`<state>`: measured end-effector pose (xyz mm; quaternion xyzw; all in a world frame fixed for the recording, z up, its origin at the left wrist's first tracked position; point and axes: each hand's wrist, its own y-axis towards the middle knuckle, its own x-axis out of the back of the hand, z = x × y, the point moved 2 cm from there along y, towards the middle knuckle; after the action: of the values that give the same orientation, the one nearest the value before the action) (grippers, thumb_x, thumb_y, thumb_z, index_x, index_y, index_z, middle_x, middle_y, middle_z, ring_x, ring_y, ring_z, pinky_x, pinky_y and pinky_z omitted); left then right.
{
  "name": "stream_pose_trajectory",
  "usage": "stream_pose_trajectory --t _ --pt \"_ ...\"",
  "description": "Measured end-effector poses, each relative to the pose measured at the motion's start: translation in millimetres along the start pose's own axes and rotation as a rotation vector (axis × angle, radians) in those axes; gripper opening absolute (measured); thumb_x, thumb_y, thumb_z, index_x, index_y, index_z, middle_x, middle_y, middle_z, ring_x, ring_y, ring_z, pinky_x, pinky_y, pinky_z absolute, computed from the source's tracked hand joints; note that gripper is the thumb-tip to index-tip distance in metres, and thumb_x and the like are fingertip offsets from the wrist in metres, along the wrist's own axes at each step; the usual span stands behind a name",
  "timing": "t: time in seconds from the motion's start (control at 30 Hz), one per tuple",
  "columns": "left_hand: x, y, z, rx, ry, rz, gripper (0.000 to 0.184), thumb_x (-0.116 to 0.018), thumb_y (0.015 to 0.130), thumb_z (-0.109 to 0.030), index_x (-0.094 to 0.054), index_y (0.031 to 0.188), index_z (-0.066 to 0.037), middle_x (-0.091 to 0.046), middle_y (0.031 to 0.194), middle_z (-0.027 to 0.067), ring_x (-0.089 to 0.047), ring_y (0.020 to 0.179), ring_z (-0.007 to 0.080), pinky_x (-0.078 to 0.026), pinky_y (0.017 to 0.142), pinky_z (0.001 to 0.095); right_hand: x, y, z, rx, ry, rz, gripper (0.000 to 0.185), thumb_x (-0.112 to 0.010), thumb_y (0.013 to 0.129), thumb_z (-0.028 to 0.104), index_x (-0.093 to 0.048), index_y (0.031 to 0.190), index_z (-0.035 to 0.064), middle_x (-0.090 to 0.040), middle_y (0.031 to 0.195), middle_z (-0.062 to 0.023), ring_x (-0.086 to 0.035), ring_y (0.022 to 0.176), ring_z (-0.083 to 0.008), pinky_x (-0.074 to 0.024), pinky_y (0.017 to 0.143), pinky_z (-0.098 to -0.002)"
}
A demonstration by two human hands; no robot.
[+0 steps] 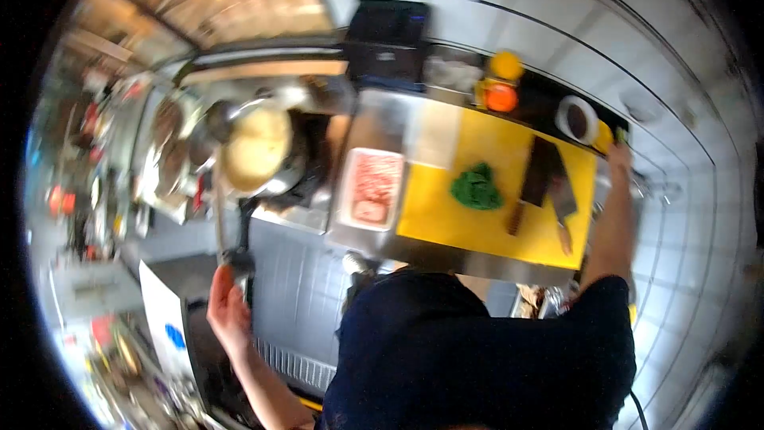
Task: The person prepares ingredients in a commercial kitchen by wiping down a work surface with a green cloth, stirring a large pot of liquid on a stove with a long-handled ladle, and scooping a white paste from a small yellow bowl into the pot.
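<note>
Left hand (229, 312) is at the lower end of a long handle (219, 211) that runs up beside the pot (280, 183); blurred, can't tell if it's gripping. Right hand (619, 156) is out just beside a yellow item (603, 138); finger opening unreadable. Chopped greens (476, 188) sit between both hands, on the yellow board (430, 227).
</note>
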<state>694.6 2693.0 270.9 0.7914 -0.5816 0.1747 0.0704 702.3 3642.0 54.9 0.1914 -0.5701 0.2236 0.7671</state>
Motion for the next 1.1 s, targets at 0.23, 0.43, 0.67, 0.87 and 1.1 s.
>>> stream_pose_trajectory --t 0.23,0.43,0.67,0.87,1.1 --pt "-22 -11 51 -0.293 0.719 -0.185 0.062 -0.054 0.088 0.003 -0.037 0.147 -0.004 -0.06 0.118 0.0236 -0.063 0.105 0.038 -0.053 0.087 0.0431 -27 46 -31 -0.026 -0.319 0.067 0.041 -0.053 0.086 0.038 -0.074 0.094 0.0033 -0.071 0.097 -0.0206 -0.068 0.093 -0.0376 -0.052 0.082 -0.0489" --pt "-49 1 78 -0.299 0.794 -0.13 0.068 -0.056 0.087 -0.004 -0.034 0.15 -0.013 -0.062 0.1 0.0209 -0.065 0.083 0.0414 -0.054 0.069 0.0478 14 15 -28 -0.27 -0.239 -0.147 0.048 -0.053 0.086 0.045 -0.075 0.097 0.0043 -0.074 0.089 -0.0126 -0.071 0.088 -0.0294 -0.0526 0.079 -0.0408" --pt "-33 14 82 -0.083 0.571 -0.114 0.06 -0.057 0.084 -0.003 -0.045 0.143 -0.007 -0.062 0.079 0.0159 -0.065 0.071 0.0347 -0.053 0.064 0.0432 76 -59 -34 -0.305 0.942 -0.286 0.042 -0.061 0.088 0.04 -0.068 0.105 0.0019 -0.068 0.082 -0.0039 -0.063 0.066 -0.0141 -0.0447 0.059 -0.0276" --pt "-31 18 61 0.163 0.013 0.007 0.049 -0.057 0.087 -0.002 -0.046 0.134 0.001 -0.053 0.069 0.0006 -0.048 0.045 0.0079 -0.041 0.04 0.0244 97 -188 39 -0.22 1.257 0.074 0.026 -0.064 0.091 0.03 -0.062 0.107 0.0096 -0.06 0.084 0.0029 -0.049 0.062 -0.0046 -0.0334 0.048 -0.0197" --pt "-15 30 64 0.236 -0.113 0.196 0.03 -0.058 0.082 0.005 -0.046 0.108 -0.001 -0.052 0.07 0.0018 -0.052 0.051 0.0101 -0.043 0.041 0.0247 52 -326 169 0.027 0.779 0.46 0.038 -0.067 0.087 0.016 -0.057 0.12 0.0028 -0.06 0.11 -0.0051 -0.057 0.096 -0.0135 -0.0438 0.077 -0.025"
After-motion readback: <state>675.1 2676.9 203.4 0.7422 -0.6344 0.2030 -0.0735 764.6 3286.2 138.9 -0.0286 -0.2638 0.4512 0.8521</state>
